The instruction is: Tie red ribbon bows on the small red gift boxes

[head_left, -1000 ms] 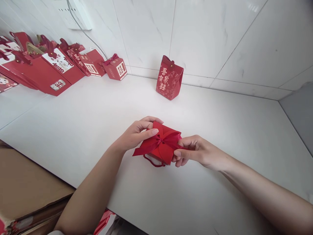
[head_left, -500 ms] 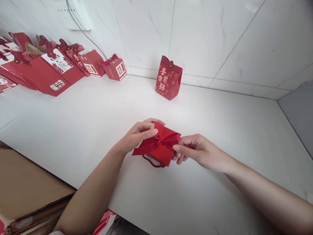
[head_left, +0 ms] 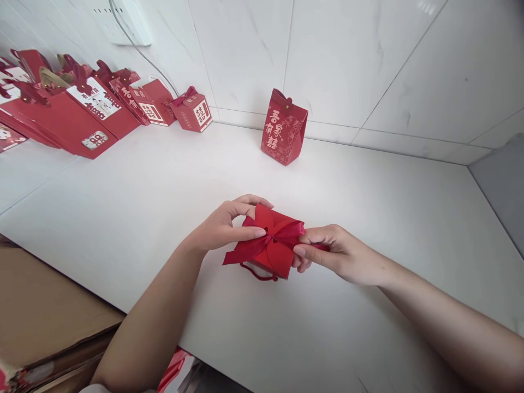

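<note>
Head view: a red box (head_left: 272,245) sits on the white counter (head_left: 164,202), mid-front. Left hand (head_left: 223,226) grips its left side, thumb pressing the ribbon (head_left: 262,244) near the knot. Right hand (head_left: 331,252) pinches the ribbon's right end. A bag (head_left: 284,127) stands by the wall; more boxes (head_left: 82,103) line the left.
</note>
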A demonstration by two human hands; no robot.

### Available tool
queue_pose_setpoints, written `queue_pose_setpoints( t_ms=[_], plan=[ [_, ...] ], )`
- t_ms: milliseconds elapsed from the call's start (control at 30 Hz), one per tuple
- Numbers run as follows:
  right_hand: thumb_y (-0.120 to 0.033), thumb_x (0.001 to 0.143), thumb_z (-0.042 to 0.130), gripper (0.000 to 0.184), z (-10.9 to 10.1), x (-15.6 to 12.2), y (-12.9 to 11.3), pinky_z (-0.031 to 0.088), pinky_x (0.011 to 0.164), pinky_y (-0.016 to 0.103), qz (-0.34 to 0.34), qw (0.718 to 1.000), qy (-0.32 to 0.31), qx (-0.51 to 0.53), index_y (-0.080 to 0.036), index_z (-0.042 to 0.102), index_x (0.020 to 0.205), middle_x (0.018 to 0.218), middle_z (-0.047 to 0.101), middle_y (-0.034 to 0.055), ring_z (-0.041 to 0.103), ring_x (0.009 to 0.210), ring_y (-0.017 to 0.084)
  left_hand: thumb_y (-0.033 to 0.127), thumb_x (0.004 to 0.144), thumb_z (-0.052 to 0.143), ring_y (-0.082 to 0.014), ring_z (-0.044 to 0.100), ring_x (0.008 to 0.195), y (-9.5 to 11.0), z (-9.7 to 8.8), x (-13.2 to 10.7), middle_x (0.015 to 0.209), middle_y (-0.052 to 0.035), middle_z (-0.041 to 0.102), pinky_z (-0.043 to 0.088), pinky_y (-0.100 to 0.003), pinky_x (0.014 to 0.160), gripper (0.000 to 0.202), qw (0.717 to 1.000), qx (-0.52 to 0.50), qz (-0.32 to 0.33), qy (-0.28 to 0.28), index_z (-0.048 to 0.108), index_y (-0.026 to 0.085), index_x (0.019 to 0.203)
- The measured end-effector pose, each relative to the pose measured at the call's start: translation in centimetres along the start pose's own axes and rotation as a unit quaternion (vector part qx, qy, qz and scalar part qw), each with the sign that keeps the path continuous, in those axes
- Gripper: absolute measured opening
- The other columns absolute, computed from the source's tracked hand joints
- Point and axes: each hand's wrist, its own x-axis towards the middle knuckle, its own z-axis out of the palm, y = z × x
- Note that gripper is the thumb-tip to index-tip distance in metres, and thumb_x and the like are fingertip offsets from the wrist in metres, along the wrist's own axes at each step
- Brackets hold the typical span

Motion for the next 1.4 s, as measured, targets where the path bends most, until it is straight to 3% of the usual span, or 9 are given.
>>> queue_pose_setpoints(
  t_ms=[267, 367, 467, 667, 867, 1000, 1267, 1400],
  plan=[
    [-0.025, 0.098, 0.052, 0.021, -0.6, 0.2, 0.9, 0.057, 0.077, 0.030, -0.026, 0.999, -0.037, 0.013, -0.017, 0.068, 0.087, 0.092, 0.072, 0.0045, 0.069, 0.084, 0.016, 0.028, 0.084, 0.066, -0.0235, 0.053, 0.119, 0.2, 0.1, -0.1, 0.122, -0.0056, 0.056, 0.045, -0.033, 0.096, 0.026, 1.000, -0.009, -0.014, 0.006, 0.055, 0.016, 0.063],
    [-0.025, 0.097, 0.052, 0.020, -0.7, 0.3, 0.8, 0.055, 0.075, 0.027, -0.023, 0.999, -0.040, 0.000, -0.016, 0.068, 0.088, 0.093, 0.072, 0.0047, 0.068, 0.084, 0.015, 0.032, 0.088, 0.059, -0.0256, 0.050, 0.122, 0.0, 0.0, -0.1, 0.114, -0.0069, 0.059, 0.046, -0.033, 0.093, 0.033, 0.999, -0.038, -0.028, 0.014, 0.051, 0.016, 0.060],
    [-0.028, 0.098, 0.052, 0.023, -0.9, 0.2, 0.3, 0.052, 0.074, 0.027, -0.012, 0.998, -0.051, -0.027, -0.015, 0.069, 0.091, 0.091, 0.071, 0.0057, 0.065, 0.082, 0.015, 0.032, 0.088, 0.058, -0.0263, 0.050, 0.120, -0.2, 0.0, -0.1, 0.103, -0.0078, 0.061, 0.045, -0.033, 0.092, 0.034, 0.998, -0.061, -0.030, 0.011, 0.049, 0.016, 0.059],
    [-0.038, 0.096, 0.053, 0.029, -0.8, 0.2, -0.3, 0.047, 0.071, 0.028, -0.006, 0.998, -0.054, -0.044, -0.016, 0.067, 0.086, 0.082, 0.064, 0.0035, 0.056, 0.076, 0.014, 0.035, 0.086, 0.061, -0.0251, 0.054, 0.115, 0.1, 0.3, -0.2, 0.111, -0.0087, 0.060, 0.046, -0.033, 0.090, 0.035, 0.998, -0.049, -0.034, 0.014, 0.049, 0.015, 0.060],
    [-0.036, 0.096, 0.054, 0.033, -0.9, 0.3, -0.3, 0.034, 0.057, 0.026, -0.016, 0.995, -0.061, -0.073, -0.018, 0.049, 0.068, 0.071, 0.048, -0.0024, 0.040, 0.063, 0.011, 0.034, 0.085, 0.063, -0.0232, 0.058, 0.106, 0.5, 0.0, -0.3, 0.117, -0.0084, 0.058, 0.050, -0.032, 0.085, 0.036, 0.999, -0.022, -0.041, 0.025, 0.050, 0.014, 0.058],
    [-0.031, 0.096, 0.054, 0.035, -1.1, 0.3, -0.4, 0.030, 0.057, 0.026, -0.026, 0.995, -0.078, -0.062, -0.019, 0.042, 0.065, 0.070, 0.041, -0.0038, 0.034, 0.063, 0.010, 0.032, 0.085, 0.064, -0.0233, 0.059, 0.108, 0.6, -0.3, -0.4, 0.118, -0.0078, 0.059, 0.048, -0.033, 0.092, 0.031, 1.000, 0.004, -0.029, 0.000, 0.055, 0.015, 0.060],
    [-0.016, 0.092, 0.055, 0.031, -1.6, 0.1, -0.2, 0.037, 0.066, 0.025, -0.037, 0.990, -0.115, -0.067, -0.017, 0.046, 0.062, 0.092, 0.046, 0.0015, 0.042, 0.074, 0.011, 0.032, 0.087, 0.063, -0.0212, 0.060, 0.105, 0.7, -0.3, -0.4, 0.122, -0.0064, 0.059, 0.045, -0.032, 0.095, 0.032, 0.998, 0.020, -0.024, -0.045, 0.052, 0.014, 0.062],
    [-0.026, 0.093, 0.057, 0.027, -1.9, 0.1, 0.0, 0.041, 0.068, 0.026, -0.010, 0.993, -0.111, -0.049, -0.016, 0.057, 0.068, 0.092, 0.051, 0.0028, 0.047, 0.075, 0.012, 0.033, 0.088, 0.060, -0.0223, 0.059, 0.108, 0.7, -0.5, -0.5, 0.126, -0.0057, 0.058, 0.045, -0.033, 0.095, 0.032, 0.998, -0.004, -0.041, -0.057, 0.052, 0.014, 0.063]
  ],
)
